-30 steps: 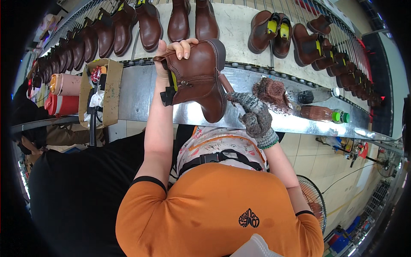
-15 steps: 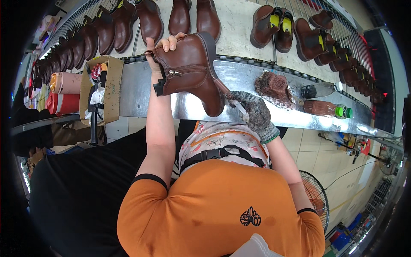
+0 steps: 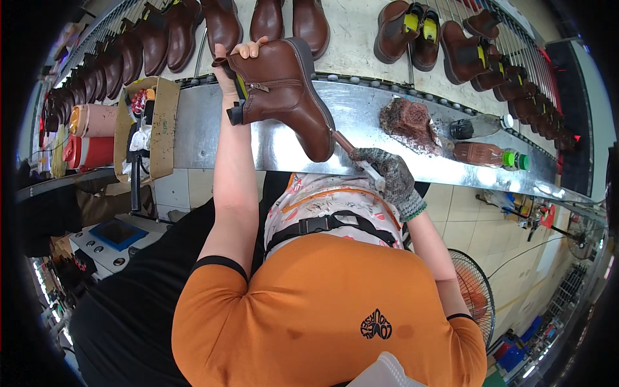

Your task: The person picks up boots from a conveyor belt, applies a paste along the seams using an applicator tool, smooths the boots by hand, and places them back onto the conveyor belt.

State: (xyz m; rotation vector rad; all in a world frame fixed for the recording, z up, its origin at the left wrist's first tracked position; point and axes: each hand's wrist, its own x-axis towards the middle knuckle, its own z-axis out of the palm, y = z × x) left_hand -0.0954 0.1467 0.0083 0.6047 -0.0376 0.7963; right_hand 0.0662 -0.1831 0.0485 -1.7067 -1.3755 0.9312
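A brown ankle boot with a side zip hangs tilted above the metal ledge, its toe down and to the right. My bare left hand grips it by the shaft, fingers over the heel side; part of the hand is behind the leather. My right hand, in a grey knitted glove, is closed around a slim stick-like tool with a brown end and a whitish part. The tool's brown end is at the sole edge near the toe; whether it touches cannot be told.
Brown boots line the rack beyond the metal ledge. A brown-stained lump and lying bottles are at right. A cardboard box and red jug stand at left. A fan is beside my right arm.
The boot has shifted slightly up and left, with its toe tilted a little more. My right hand has moved slightly right and down, showing more of the tool.
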